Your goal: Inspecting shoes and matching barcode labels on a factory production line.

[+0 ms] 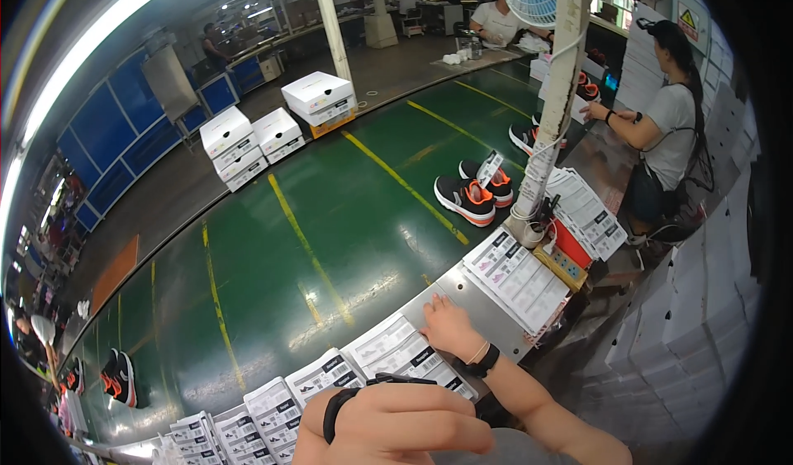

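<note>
Black-banded left hand [396, 419], curled, grip hidden so I cannot tell what it holds, sits toward me from the stack of white printed paper labels [380, 341], just left of my nearer, loosely spread right hand [448, 326].
</note>
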Available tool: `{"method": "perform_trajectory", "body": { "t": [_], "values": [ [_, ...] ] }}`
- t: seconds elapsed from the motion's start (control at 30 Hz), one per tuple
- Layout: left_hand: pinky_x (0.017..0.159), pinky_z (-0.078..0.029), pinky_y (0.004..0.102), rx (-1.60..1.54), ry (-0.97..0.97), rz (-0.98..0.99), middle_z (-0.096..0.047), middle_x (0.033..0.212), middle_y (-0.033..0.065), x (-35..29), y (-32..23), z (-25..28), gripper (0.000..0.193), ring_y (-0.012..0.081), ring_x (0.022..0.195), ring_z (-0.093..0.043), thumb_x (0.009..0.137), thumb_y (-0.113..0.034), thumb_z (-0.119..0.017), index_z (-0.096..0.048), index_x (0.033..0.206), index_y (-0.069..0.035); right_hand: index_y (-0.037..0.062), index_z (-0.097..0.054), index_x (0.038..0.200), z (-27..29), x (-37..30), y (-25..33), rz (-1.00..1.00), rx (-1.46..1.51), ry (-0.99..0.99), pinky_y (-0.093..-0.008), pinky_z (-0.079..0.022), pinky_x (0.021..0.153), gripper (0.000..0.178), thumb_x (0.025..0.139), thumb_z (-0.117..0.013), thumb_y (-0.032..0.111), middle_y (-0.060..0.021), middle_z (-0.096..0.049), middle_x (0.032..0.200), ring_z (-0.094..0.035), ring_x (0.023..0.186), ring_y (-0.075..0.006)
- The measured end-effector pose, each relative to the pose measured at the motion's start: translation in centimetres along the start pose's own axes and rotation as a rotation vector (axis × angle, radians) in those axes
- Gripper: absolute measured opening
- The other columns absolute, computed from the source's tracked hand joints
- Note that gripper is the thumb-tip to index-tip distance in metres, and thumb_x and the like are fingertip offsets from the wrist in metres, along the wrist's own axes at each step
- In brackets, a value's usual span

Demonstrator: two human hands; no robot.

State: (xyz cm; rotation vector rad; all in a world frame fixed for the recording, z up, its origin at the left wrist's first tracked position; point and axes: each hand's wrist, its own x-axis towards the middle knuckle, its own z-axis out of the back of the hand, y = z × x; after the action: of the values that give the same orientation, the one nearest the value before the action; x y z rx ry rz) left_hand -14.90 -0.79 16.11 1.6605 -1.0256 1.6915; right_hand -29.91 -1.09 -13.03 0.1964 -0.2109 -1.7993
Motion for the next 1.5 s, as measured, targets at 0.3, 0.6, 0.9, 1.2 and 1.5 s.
{"method": "perform_trajectory", "body": {
  "t": [0.3, 0.6, 0.9, 1.2, 1.5],
  "values": [
    [0.040, -0.041, 0.0250, -0.071, -0.046, 0.052, -0.059, 0.092, 0.0041, 1.4, -0.6, -1.6, 0.018, 0.0173, 0.053, -0.055, 0.086, -0.021, -0.064, -0.064, 0.103, -0.016, -0.0021, -0.050, 0.114, -0.1, 0.0, 0.2, -0.002, -0.007, 0.060, -0.0452, -0.044, 0.093, 0.050, 0.080, -0.064, 0.032, -0.0290, -0.043, 0.132, -0.044, 0.122, -0.0416],
    [0.040, -0.041, 0.0232, -0.044, -0.054, 0.110, -0.060, 0.089, 0.0040, 1.9, -1.3, -2.0, 0.013, 0.0147, 0.052, -0.054, 0.081, -0.012, -0.068, -0.063, 0.092, -0.006, -0.0020, -0.048, 0.117, 0.3, 0.0, 0.5, -0.032, -0.019, 0.103, -0.0464, -0.045, 0.092, 0.053, 0.080, -0.065, 0.032, -0.0285, -0.040, 0.134, -0.039, 0.126, -0.0421],
    [0.041, -0.038, 0.0183, -0.052, 0.113, -0.060, -0.063, 0.079, 0.0075, 0.9, -0.3, -1.3, 0.005, 0.0115, 0.051, -0.054, 0.082, -0.011, -0.067, -0.064, 0.083, -0.007, -0.0033, -0.051, 0.113, -0.1, 0.2, 0.7, -0.063, -0.050, 0.057, -0.0422, -0.047, 0.088, 0.051, 0.077, -0.067, 0.029, -0.0272, -0.043, 0.133, -0.043, 0.121, -0.0391],
    [0.041, -0.037, 0.0184, -0.651, -0.496, 0.373, -0.063, 0.080, 0.0098, 0.9, -1.5, -5.3, 0.006, 0.0102, 0.050, -0.051, 0.082, -0.009, -0.067, -0.069, 0.083, -0.015, -0.0060, -0.047, 0.114, -1.2, 0.4, 0.8, -0.065, -0.054, 0.070, -0.0435, -0.045, 0.092, 0.050, 0.079, -0.064, 0.026, -0.0319, -0.040, 0.133, -0.039, 0.125, -0.0458],
    [0.039, -0.033, 0.0205, -0.273, -0.606, 0.329, -0.060, 0.074, 0.0057, 0.1, -2.2, -7.3, 0.007, 0.0095, 0.044, -0.044, 0.085, -0.005, -0.062, -0.063, 0.080, -0.011, -0.0073, -0.045, 0.115, -0.8, 0.1, 1.0, -0.046, -0.086, 0.058, -0.0427, -0.044, 0.094, 0.049, 0.081, -0.061, 0.025, -0.0329, -0.040, 0.133, -0.038, 0.125, -0.0464]
  ]
}}
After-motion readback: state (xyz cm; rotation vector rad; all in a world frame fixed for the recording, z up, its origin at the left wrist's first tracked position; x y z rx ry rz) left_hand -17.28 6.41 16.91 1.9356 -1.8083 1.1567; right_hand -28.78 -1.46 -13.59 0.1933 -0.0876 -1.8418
